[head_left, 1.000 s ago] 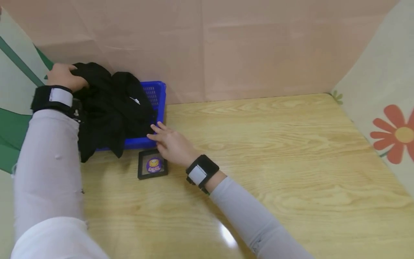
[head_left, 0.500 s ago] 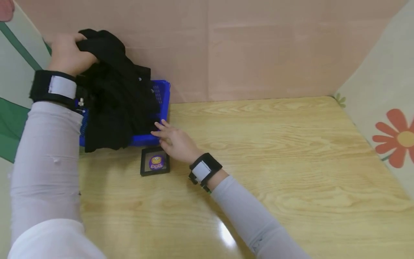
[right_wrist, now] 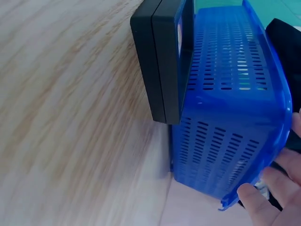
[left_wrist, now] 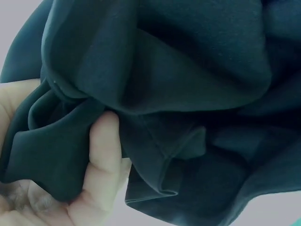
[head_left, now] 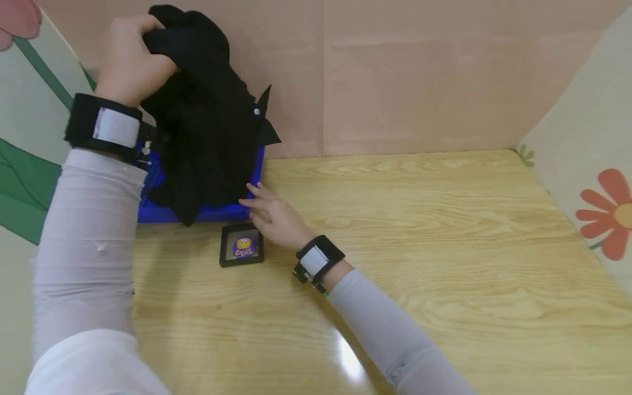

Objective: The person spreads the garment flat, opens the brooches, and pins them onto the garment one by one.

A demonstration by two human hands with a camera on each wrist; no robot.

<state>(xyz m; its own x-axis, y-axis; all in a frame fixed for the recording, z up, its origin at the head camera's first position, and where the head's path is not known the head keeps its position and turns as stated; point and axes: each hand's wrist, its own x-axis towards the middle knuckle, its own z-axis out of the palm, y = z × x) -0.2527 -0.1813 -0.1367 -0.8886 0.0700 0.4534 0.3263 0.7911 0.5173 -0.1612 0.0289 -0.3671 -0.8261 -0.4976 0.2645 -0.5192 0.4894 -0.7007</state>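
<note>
My left hand [head_left: 135, 60] grips a bunched black garment [head_left: 207, 104] and holds part of it up at the back left. In the left wrist view, my fingers [left_wrist: 104, 141] curl round a fold of the cloth. A pale button shows at the garment's right side; its lower part hangs into a blue plastic basket [head_left: 163, 215]. At the basket's near right corner is my right hand [head_left: 281, 219], fingers spread and fingertips right at the rim. The right wrist view shows those fingers [right_wrist: 282, 183] beside the perforated wall. Cloth hides much of the basket's inside.
A black square display frame [head_left: 241, 244] with a purple round badge stands on the wooden table [head_left: 419, 247], just in front of the basket. Behind runs a pink backdrop [head_left: 419, 77]. Printed flower panels [head_left: 592, 137] flank the table.
My left hand has risen and moved right, pulling the garment higher; more of the basket's left side now shows. My right hand stays at the basket corner.
</note>
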